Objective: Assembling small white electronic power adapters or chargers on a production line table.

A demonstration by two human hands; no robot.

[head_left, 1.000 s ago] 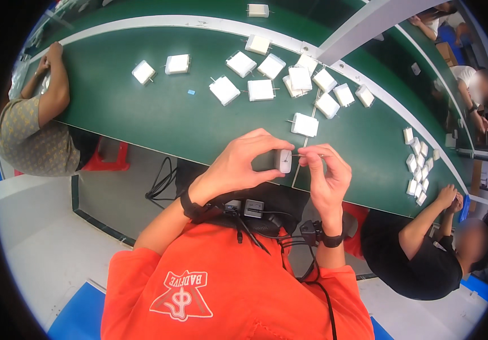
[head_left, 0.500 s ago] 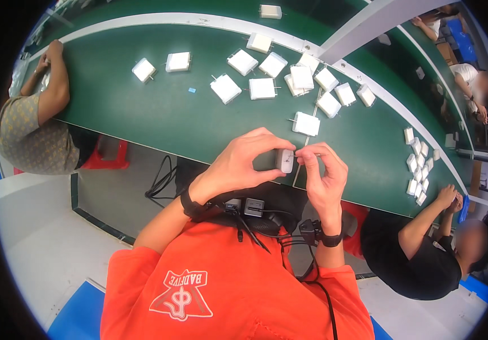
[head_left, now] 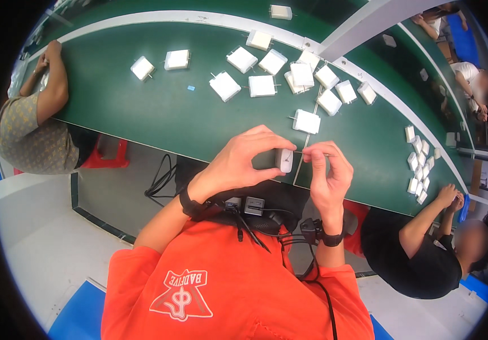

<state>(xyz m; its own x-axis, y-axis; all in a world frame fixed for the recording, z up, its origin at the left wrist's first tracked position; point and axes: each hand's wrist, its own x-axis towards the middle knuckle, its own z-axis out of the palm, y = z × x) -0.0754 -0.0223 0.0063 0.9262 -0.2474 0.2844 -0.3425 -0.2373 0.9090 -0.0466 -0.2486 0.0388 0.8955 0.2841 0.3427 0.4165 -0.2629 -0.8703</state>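
Note:
My left hand (head_left: pixel 238 161) grips a small white adapter block (head_left: pixel 284 160) between thumb and fingers, held just above the near edge of the green table (head_left: pixel 159 107). My right hand (head_left: pixel 329 175) is close against the block's right side. Its fingertips pinch a thin metal pin that sticks out of the block. Both wrists wear dark bands. Another white block (head_left: pixel 307 121) lies on the table just beyond my hands.
Several white blocks (head_left: pixel 303 76) are scattered over the table's far middle, and a row of smaller ones (head_left: pixel 416 164) lies at the right. One person (head_left: pixel 28 130) leans on the table at left and another (head_left: pixel 425 249) works at right. Black cables (head_left: pixel 162 178) hang below the edge.

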